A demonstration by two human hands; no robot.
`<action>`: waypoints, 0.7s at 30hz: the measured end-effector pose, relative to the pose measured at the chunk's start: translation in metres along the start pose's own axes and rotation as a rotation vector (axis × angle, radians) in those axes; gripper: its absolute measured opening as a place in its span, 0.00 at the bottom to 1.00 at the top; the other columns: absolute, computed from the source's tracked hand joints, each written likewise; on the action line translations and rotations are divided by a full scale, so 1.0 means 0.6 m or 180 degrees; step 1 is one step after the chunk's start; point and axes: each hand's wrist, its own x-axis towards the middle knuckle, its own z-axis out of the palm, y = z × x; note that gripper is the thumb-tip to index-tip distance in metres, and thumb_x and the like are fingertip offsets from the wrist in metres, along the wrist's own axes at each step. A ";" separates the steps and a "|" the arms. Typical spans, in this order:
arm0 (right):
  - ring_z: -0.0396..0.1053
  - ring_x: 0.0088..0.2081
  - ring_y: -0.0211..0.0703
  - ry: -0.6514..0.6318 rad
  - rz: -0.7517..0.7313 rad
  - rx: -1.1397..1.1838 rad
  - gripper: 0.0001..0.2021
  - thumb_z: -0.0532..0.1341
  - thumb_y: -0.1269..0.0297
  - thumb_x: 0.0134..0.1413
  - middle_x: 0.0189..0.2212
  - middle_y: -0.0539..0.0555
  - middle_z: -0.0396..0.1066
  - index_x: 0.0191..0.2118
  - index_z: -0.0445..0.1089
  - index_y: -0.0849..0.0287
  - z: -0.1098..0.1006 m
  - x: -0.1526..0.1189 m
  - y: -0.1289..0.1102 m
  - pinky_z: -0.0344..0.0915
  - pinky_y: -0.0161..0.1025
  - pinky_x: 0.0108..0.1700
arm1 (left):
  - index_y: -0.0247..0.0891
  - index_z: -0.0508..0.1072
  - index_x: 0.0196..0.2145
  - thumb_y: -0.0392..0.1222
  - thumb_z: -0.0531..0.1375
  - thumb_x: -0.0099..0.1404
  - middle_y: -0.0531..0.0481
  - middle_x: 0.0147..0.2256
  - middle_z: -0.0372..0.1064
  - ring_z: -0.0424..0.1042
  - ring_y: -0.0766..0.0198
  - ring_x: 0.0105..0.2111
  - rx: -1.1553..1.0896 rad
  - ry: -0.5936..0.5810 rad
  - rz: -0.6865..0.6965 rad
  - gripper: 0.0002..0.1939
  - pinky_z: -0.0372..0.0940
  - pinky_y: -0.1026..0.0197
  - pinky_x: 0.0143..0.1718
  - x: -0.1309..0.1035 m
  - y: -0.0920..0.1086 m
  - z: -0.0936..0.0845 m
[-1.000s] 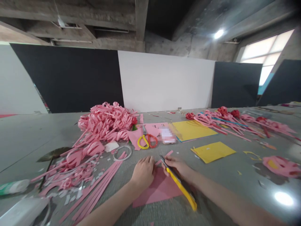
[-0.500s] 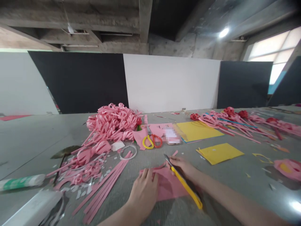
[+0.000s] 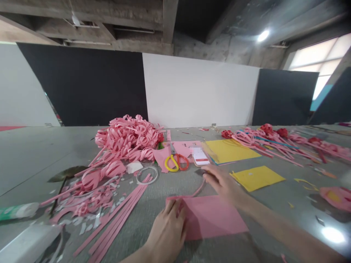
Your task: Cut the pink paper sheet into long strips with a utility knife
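Observation:
My left hand [image 3: 168, 223] has its fingers curled and pressed on the left side of a pink paper sheet [image 3: 216, 219]. My right hand [image 3: 222, 180] is closed above the sheet's far edge. A dark end of the utility knife [image 3: 202, 171] shows at its fingertips; the yellow handle is hidden. A narrow pink paper strip [image 3: 199, 189] curves from near the right thumb down to the sheet's far left edge. Whether the thumb pinches it I cannot tell. Beyond the hands lie scissors [image 3: 177, 162] with yellow and red handles, and a phone [image 3: 200, 156].
Cut pink strips [image 3: 120, 217] and a white tape ring [image 3: 147, 175] lie left. Behind them is a heap of curled pink paper [image 3: 128, 135]. Yellow sheets [image 3: 257, 178] and pink paper flowers [image 3: 263, 137] are right. A white box [image 3: 31, 243] stands at the near left.
My right hand has moved up and away from the sheet. The knife's yellow handle has gone from sight. More of the sheet and the narrow strip shows. My left hand stays on the paper.

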 end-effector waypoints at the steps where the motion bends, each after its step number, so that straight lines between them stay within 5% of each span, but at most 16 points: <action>1: 0.62 0.32 0.37 -0.0045 -0.0257 -0.0473 0.08 0.49 0.66 0.57 0.32 0.52 0.63 0.39 0.62 0.56 0.008 -0.004 0.003 0.59 0.35 0.35 | 0.34 0.68 0.42 0.32 0.51 0.58 0.43 0.48 0.61 0.58 0.53 0.49 0.0044 -0.0002 0.0051 0.14 0.60 0.54 0.47 0.000 0.000 0.001; 9: 0.60 0.34 0.42 -0.0511 -0.1651 -0.2697 0.18 0.50 0.74 0.54 0.33 0.56 0.61 0.50 0.60 0.56 0.054 -0.031 0.045 0.58 0.40 0.38 | 0.35 0.66 0.44 0.32 0.49 0.60 0.44 0.47 0.63 0.58 0.54 0.49 0.0059 -0.0092 0.0082 0.15 0.59 0.53 0.48 0.001 -0.005 0.009; 21: 0.61 0.29 0.39 -0.0646 -0.1739 -0.2962 0.17 0.51 0.74 0.54 0.36 0.57 0.62 0.49 0.62 0.56 0.059 -0.030 0.035 0.58 0.40 0.37 | 0.31 0.67 0.45 0.29 0.49 0.57 0.41 0.46 0.63 0.59 0.53 0.48 0.0226 -0.0016 0.0114 0.18 0.58 0.54 0.48 0.001 0.000 0.005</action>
